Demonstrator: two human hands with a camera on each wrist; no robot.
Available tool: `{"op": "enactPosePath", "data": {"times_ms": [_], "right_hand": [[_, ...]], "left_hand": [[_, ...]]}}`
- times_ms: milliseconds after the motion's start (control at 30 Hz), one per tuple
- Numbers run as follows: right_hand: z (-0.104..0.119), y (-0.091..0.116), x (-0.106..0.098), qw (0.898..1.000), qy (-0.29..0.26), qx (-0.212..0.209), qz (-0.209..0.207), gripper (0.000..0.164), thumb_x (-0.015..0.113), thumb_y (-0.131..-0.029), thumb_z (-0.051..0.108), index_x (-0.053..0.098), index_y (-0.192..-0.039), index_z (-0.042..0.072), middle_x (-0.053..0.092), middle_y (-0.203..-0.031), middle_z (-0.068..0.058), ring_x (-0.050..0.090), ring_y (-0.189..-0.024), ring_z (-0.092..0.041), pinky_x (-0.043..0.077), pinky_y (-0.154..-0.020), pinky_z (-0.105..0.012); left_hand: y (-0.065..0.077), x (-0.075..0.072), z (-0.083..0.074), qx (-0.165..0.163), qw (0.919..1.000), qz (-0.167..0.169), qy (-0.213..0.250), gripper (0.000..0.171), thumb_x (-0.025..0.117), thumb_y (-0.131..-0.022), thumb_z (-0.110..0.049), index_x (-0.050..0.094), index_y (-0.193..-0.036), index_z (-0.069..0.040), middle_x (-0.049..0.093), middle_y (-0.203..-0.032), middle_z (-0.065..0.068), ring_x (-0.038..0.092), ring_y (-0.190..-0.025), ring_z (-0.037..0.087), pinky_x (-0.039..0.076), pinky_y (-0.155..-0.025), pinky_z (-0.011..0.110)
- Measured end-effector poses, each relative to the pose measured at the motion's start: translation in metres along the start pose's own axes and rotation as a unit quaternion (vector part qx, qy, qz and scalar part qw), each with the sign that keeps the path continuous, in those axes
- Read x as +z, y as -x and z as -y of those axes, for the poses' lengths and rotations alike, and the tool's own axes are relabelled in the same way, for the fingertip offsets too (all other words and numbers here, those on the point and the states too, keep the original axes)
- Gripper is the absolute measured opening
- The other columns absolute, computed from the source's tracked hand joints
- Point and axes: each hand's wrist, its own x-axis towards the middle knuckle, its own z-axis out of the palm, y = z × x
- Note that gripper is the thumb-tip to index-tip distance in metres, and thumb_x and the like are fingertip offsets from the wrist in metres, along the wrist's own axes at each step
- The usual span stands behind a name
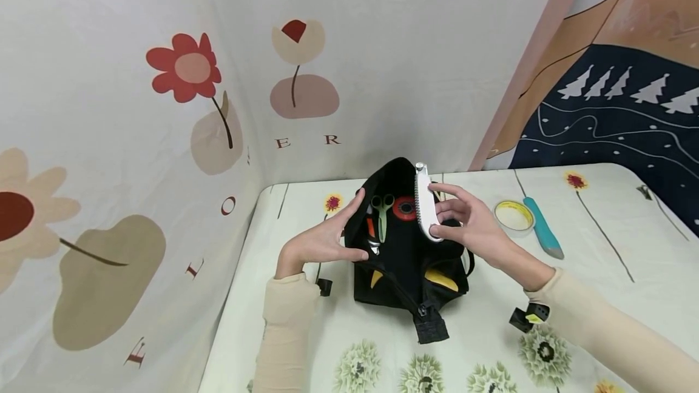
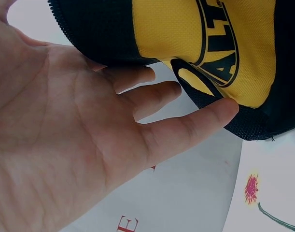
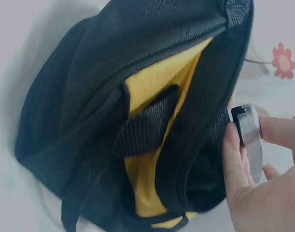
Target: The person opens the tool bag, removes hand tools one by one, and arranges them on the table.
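Observation:
A black tool bag (image 1: 393,284) with yellow panels gapes open on the table. Inside it show green-handled scissors (image 1: 383,217), a red round item (image 1: 405,208) and an orange-and-black tool (image 1: 372,226). My left hand (image 1: 326,238) is spread at the bag's left side, thumb by the front rim; its straight fingers touch the yellow-and-black fabric (image 2: 248,53) in the left wrist view. Between thumb and fingers, my right hand (image 1: 469,223) pinches a long silver-white tool (image 1: 426,202) with a ridged edge, upright over the bag's right side. Its exact kind I cannot tell.
Right of the bag lie a roll of yellow tape (image 1: 514,216) and a teal-and-grey tool (image 1: 543,229). A black strap end (image 1: 430,326) hangs from the bag's front onto the flowered tablecloth (image 1: 590,278). Printed cloth walls (image 1: 393,71) stand behind and at left.

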Motion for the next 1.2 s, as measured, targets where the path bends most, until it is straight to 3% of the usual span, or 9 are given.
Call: {"op": "enactPosePath", "data": {"times_ms": [267,433,600,900,1200], "right_hand": [[-0.001,0.012,-0.026,1.000,-0.012,0.002,-0.022,0.078,0.080,-0.099,-0.004,0.047,-0.167,0.011,0.074,-0.120,0.003,0.070,-0.108,-0.009,0.060,-0.091,-0.020],[-0.005,0.019,-0.038,0.999,-0.013,0.001,-0.029,0.076,0.080,-0.100,-0.003,0.049,-0.167,0.016,0.074,-0.121,0.008,0.071,-0.108,-0.007,0.062,-0.088,-0.021],[-0.009,0.027,-0.051,0.999,-0.018,-0.011,-0.043,0.074,0.078,-0.100,-0.005,0.051,-0.166,0.017,0.074,-0.121,0.009,0.072,-0.108,-0.006,0.062,-0.087,-0.020],[-0.027,0.040,-0.089,0.993,-0.095,-0.003,-0.067,0.074,0.072,-0.101,-0.014,0.055,-0.163,0.024,0.074,-0.121,0.008,0.072,-0.108,-0.004,0.060,-0.087,-0.017],[-0.044,0.062,-0.121,0.987,-0.134,-0.014,-0.092,0.073,0.067,-0.101,-0.019,0.057,-0.159,0.024,0.075,-0.120,0.007,0.071,-0.106,-0.003,0.060,-0.085,-0.015]], "left_hand": [[0.001,0.000,0.000,-0.005,1.0000,-0.004,-0.002,0.121,0.081,-0.100,-0.013,-0.011,-0.179,-0.020,-0.014,-0.186,0.002,-0.007,-0.172,0.030,0.018,-0.133,0.067],[0.002,0.000,-0.001,-0.003,1.0000,-0.004,-0.001,0.121,0.081,-0.100,-0.013,-0.010,-0.179,-0.020,-0.014,-0.186,0.002,-0.007,-0.172,0.030,0.018,-0.133,0.067],[0.001,0.000,0.000,0.003,1.0000,-0.002,-0.001,0.122,0.082,-0.099,-0.013,-0.010,-0.179,-0.018,-0.014,-0.186,0.002,-0.008,-0.172,0.030,0.018,-0.133,0.066],[0.000,0.000,0.001,0.004,1.0000,-0.003,-0.005,0.122,0.082,-0.099,-0.014,-0.010,-0.179,-0.017,-0.014,-0.186,0.003,-0.007,-0.172,0.031,0.018,-0.133,0.066],[0.000,-0.001,0.001,0.003,0.9999,-0.003,-0.014,0.121,0.081,-0.099,-0.014,-0.011,-0.179,-0.018,-0.013,-0.186,0.003,-0.005,-0.172,0.031,0.019,-0.133,0.067]]}}
